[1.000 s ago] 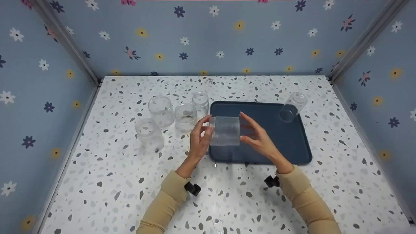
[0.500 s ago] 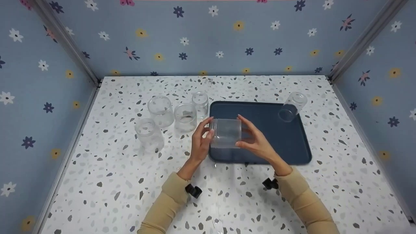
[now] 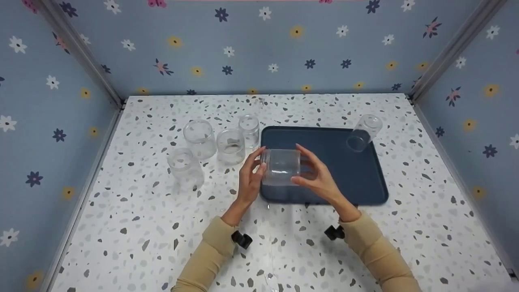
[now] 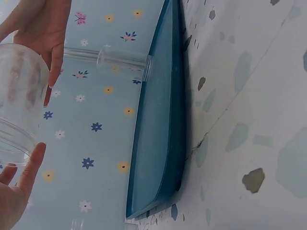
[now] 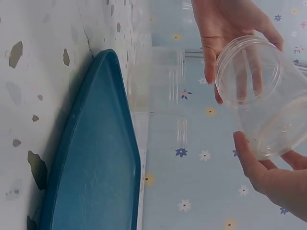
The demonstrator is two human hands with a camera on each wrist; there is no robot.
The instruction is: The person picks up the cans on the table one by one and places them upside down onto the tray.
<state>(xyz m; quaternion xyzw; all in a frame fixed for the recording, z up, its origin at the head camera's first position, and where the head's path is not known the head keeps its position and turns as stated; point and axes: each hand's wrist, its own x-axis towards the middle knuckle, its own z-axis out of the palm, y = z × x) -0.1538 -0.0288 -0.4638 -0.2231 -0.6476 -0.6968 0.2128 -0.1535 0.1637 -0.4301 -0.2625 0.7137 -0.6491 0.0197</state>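
Above the left part of a dark blue tray point(image 3: 340, 174), a clear plastic jar point(image 3: 282, 167) is held on its side between both hands. The left hand point(image 3: 249, 178) grips its threaded mouth end, which faces left and has no lid. Around the base end curl the fingers and thumb of the right hand point(image 3: 320, 178). In the right wrist view the open rim of the jar point(image 4: 19, 91) is near the left hand point(image 5: 235, 28), and the jar looks see-through with nothing inside. A second, slimmer clear jar point(image 3: 365, 132) stands at the tray's back right corner.
Left of the tray stand several clear jars: a tall one point(image 3: 185, 170), a wide one point(image 3: 199, 140), a short one point(image 3: 231, 148) and a narrow one point(image 3: 248, 129). Flower-patterned panels point(image 3: 259, 48) enclose the speckled table point(image 3: 292, 251) at the back and sides.
The right hand has moved in from beside the jar's base and now grips it. The jar has shifted slightly toward the person. The standing jars and the tray have stayed put.
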